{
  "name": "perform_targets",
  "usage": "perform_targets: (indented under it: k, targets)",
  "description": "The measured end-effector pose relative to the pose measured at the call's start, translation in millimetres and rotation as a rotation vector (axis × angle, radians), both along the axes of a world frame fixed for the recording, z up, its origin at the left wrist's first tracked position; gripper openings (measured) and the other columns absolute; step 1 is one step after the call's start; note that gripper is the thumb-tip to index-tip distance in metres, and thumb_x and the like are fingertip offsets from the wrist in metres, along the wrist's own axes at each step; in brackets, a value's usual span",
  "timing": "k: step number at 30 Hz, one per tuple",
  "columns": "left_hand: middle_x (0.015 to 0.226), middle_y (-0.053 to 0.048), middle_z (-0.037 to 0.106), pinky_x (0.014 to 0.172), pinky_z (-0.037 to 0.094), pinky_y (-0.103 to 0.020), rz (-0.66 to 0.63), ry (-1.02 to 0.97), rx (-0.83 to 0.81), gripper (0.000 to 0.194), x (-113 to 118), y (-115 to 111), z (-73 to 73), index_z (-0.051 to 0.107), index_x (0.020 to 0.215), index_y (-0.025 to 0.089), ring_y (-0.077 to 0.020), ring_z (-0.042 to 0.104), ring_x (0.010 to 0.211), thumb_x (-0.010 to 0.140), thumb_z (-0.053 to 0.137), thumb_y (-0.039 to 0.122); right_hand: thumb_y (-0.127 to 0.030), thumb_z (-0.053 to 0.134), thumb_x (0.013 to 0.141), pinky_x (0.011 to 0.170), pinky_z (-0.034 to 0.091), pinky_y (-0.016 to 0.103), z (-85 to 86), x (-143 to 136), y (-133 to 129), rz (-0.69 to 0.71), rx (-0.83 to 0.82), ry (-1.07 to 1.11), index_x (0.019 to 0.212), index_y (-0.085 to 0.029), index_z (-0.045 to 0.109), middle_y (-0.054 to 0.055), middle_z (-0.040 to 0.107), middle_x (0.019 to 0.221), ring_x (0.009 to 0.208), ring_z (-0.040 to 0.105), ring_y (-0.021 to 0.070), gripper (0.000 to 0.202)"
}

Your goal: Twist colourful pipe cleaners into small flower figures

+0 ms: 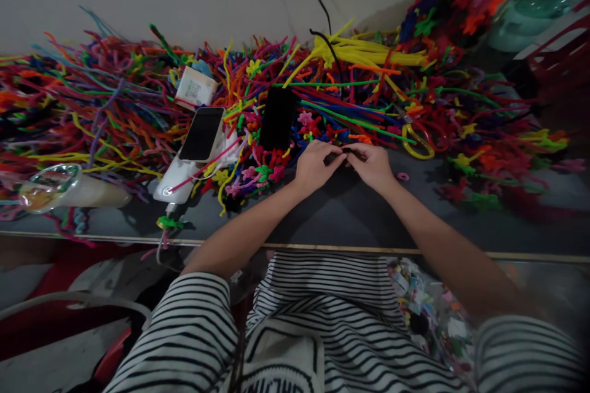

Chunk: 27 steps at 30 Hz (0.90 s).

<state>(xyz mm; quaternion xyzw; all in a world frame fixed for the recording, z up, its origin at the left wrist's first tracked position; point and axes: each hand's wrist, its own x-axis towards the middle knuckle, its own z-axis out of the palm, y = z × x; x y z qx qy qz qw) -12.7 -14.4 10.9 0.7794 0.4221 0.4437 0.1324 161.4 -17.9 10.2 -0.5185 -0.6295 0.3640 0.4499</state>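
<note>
My left hand and my right hand meet over the dark table near its middle. Thumb and fingers of both are pinched together on a small dark piece, mostly covered by the fingertips, so its kind cannot be made out. Just behind the hands lie blue, red and green pipe cleaners and pink and red flower shapes bent from them. A dark phone lies beyond my left hand. To the right of my right hand is a small pink ring.
Yellow-handled scissors lie at right. A white-edged phone rests by a cabled white power bank. A plastic cup lies on its side at left. Yellow pipe cleaners top the pile. The table's front edge runs below my forearms.
</note>
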Motion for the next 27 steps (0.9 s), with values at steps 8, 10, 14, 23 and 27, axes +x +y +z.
perform_targets:
  k: [8, 10, 14, 23, 27]
  targets:
    - [0.082, -0.002, 0.072, 0.072, 0.049, -0.027, -0.025, -0.013, -0.198, 0.010, -2.3, 8.7, -2.3, 0.073, 0.088, 0.019, -0.0142, 0.061, 0.077, 0.091, 0.066, 0.026, -0.029, 0.062, 0.085, 0.065, 0.058, 0.030, 5.9, -1.8, -3.4, -0.003, 0.015, -0.081, 0.100, -0.018, 0.079, 0.005, 0.078, 0.085, 0.063, 0.072, 0.0164, 0.025]
    - [0.081, -0.002, 0.071, 0.072, 0.050, -0.028, -0.028, -0.004, -0.208, 0.011, -2.8, 10.2, -3.4, 0.073, 0.089, 0.019, -0.0143, 0.061, 0.076, 0.092, 0.065, 0.026, -0.026, 0.062, 0.085, 0.066, 0.058, 0.030, 8.6, -2.2, -4.3, -0.004, 0.017, -0.104, 0.099, -0.019, 0.079, 0.004, 0.078, 0.083, 0.063, 0.072, 0.0163, 0.024]
    - [0.082, -0.004, 0.071, 0.077, 0.049, -0.030, 0.006, 0.076, -0.164, 0.012, -2.8, 8.4, -2.8, 0.072, 0.089, 0.018, -0.0166, 0.062, 0.082, 0.091, 0.061, 0.022, -0.027, 0.064, 0.084, 0.067, 0.058, 0.031, 9.5, -3.3, -5.4, -0.007, 0.035, -0.113, 0.098, -0.020, 0.079, 0.004, 0.078, 0.083, 0.065, 0.071, 0.0172, 0.022]
    - [0.083, -0.005, 0.070, 0.079, 0.049, -0.032, 0.019, 0.175, -0.076, 0.011, -4.4, 8.8, -5.4, 0.068, 0.090, 0.017, -0.0192, 0.061, 0.087, 0.091, 0.059, 0.023, -0.027, 0.063, 0.086, 0.071, 0.057, 0.033, 8.6, -2.9, -4.0, -0.013, 0.067, -0.156, 0.098, -0.020, 0.080, 0.005, 0.076, 0.081, 0.071, 0.071, 0.0187, 0.022]
    - [0.090, -0.007, 0.069, 0.085, 0.049, -0.035, -0.133, 0.138, 0.035, 0.013, -9.9, 16.3, -7.1, 0.064, 0.094, 0.017, -0.0199, 0.061, 0.093, 0.095, 0.053, 0.024, -0.030, 0.064, 0.086, 0.065, 0.057, 0.033, 5.8, -2.2, -2.8, 0.002, 0.058, -0.062, 0.101, -0.020, 0.077, 0.004, 0.075, 0.081, 0.061, 0.067, 0.0152, 0.022]
